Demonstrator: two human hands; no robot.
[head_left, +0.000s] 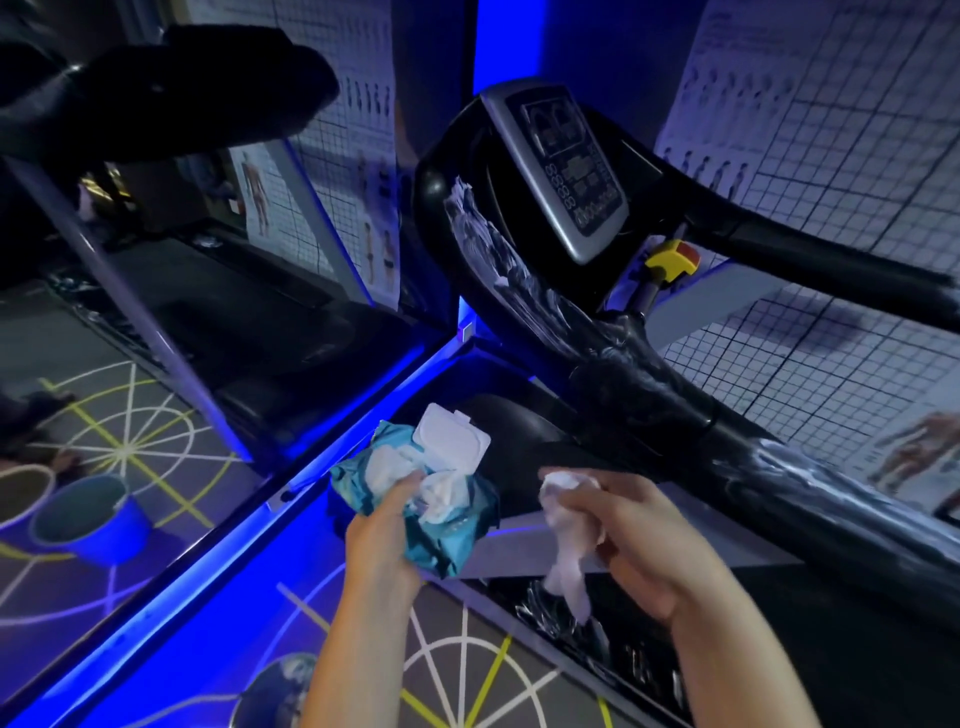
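Observation:
My left hand (382, 525) grips a teal pack of wet wipes (452, 535) from below; its white flip lid (451, 434) stands open and a wipe bulges out of the slot. My right hand (631, 525) holds a crumpled white wipe (569, 558) that hangs down from the fingers. Both hands are in front of a black treadmill handrail (649, 395), which carries white foamy smears along its length. The grey console (563, 166) sits above it.
A yellow and red safety key (672, 260) sits below the console. A mirror wall on the left reflects the treadmill, and a blue bucket (88, 517) shows in it. Blue light strips line the floor edge. Gridded posters cover the right wall (857, 364).

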